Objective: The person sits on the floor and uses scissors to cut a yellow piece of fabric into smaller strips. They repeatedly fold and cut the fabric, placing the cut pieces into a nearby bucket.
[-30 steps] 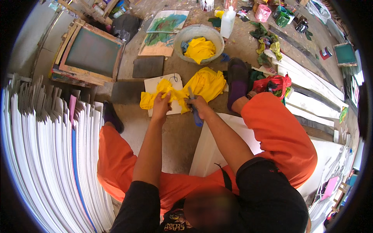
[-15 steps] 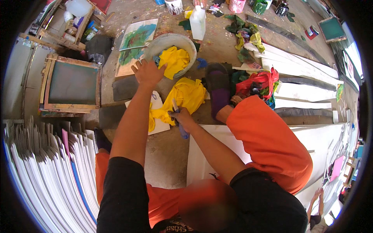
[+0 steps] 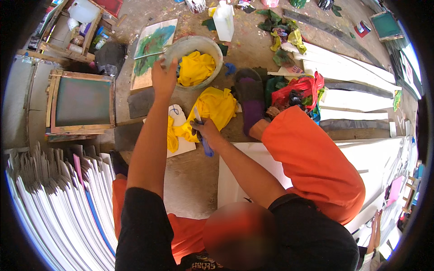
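My left hand (image 3: 163, 77) is at the left rim of a grey bucket (image 3: 219, 54), its thumb apart from the fingers and nothing visible in it. I cannot tell whether it touches the rim. Crumpled yellow cloth (image 3: 197, 67) lies inside the bucket. Gripped in my right hand (image 3: 208, 131) is a knife (image 3: 198, 114), its pale blade pointing away from me and its blue handle sticking out below my fist. Just beyond that hand, more yellow cloth (image 3: 216, 107) is heaped on the floor, with part of it over a white board (image 3: 177, 113).
A paint-smeared board (image 3: 156, 43) and a framed screen (image 3: 85, 103) are on the left, above stacked white sheets (image 3: 58, 198). My shoe (image 3: 248, 95) stands beside red and multicoloured rags (image 3: 298, 92). A white jug (image 3: 224, 22) stands behind the bucket.
My left hand has moved left, away from the yellow cloth in the bucket, and its fingers are less spread. My right hand still grips the knife. The whole view has shifted slightly.
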The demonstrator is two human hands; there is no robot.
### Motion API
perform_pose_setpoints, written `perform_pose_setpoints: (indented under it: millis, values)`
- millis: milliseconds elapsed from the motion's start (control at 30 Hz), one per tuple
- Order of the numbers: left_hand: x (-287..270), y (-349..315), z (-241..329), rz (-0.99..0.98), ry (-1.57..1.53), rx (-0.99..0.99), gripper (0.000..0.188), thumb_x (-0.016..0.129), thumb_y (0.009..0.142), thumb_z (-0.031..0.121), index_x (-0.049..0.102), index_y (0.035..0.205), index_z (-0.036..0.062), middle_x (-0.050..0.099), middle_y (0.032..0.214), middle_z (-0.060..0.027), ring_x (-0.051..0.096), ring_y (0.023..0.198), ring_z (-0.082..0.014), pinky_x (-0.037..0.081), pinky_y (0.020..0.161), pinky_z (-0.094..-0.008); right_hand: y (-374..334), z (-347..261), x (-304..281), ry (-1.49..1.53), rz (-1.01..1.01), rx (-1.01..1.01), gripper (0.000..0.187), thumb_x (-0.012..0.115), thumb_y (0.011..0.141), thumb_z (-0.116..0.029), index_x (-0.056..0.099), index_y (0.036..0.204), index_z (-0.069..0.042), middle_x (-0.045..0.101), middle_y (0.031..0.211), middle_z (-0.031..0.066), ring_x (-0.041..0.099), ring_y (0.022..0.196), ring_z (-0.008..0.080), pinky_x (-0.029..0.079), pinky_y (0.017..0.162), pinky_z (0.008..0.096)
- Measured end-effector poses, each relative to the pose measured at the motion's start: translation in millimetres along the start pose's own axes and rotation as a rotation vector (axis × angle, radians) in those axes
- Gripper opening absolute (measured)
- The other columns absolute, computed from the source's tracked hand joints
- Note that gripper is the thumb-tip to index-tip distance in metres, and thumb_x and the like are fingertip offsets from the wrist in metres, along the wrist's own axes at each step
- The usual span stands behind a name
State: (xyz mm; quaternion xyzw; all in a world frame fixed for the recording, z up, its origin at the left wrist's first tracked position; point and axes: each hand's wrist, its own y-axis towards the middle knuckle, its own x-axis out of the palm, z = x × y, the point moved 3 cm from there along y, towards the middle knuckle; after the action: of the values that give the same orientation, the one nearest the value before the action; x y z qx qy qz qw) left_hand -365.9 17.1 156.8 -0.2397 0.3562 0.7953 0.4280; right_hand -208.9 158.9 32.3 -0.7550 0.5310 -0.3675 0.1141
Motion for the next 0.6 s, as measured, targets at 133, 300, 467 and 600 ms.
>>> perform_pose_setpoints:
  millis: [133,300,467,600]
  values:
    - [-41,-74,-19,-0.402,-0.311,-0.264,0.04,0.07,0.092,0.037,0.066,0.095,-0.0031,0.061,0.071,-0.0031,0.055,0.066,-0.0082,0.043,0.06,-0.0253,-11,-42,1,0.059,-0.071,-0.073,0.02,0.069,0.093,-0.024,0.063,0.089,-0.005,0.059,0.067,0.0002,0.049,0.052,0.0088,0.037,0.048,0.0253]
    - [-84,-185,-63,-0.405,-0.589,-0.51,0.055,0.043,0.102,0.053,0.061,0.109,0.0015,0.065,0.099,-0.0096,0.064,0.087,-0.0195,0.05,0.079,-0.0339,-32,-60,34,-0.239,-0.119,-0.231,0.02,0.068,0.093,-0.024,0.066,0.09,-0.004,0.06,0.068,0.0006,0.048,0.053,0.0074,0.038,0.048,0.0256]
    - [-82,-245,-71,-0.343,-1.208,-0.778,0.035,0.054,0.101,0.038,0.06,0.115,0.0063,0.065,0.103,-0.0013,0.062,0.094,-0.0135,0.049,0.082,-0.0308,-29,-4,60,-0.614,-0.198,-0.372,0.034,0.067,0.09,-0.024,0.06,0.113,0.0,0.064,0.083,0.0082,0.058,0.062,0.0164,0.048,0.056,0.0308]
    - [-77,-296,-147,-0.018,-1.328,-1.047,0.03,0.057,0.1,0.034,0.058,0.117,0.009,0.064,0.1,-0.0051,0.065,0.09,-0.0192,0.05,0.086,-0.0355,-31,24,62,-0.848,-0.07,-0.287,0.056,0.073,0.083,-0.022,0.05,0.128,0.001,0.064,0.101,0.0206,0.067,0.091,0.0312,0.053,0.075,0.0387]
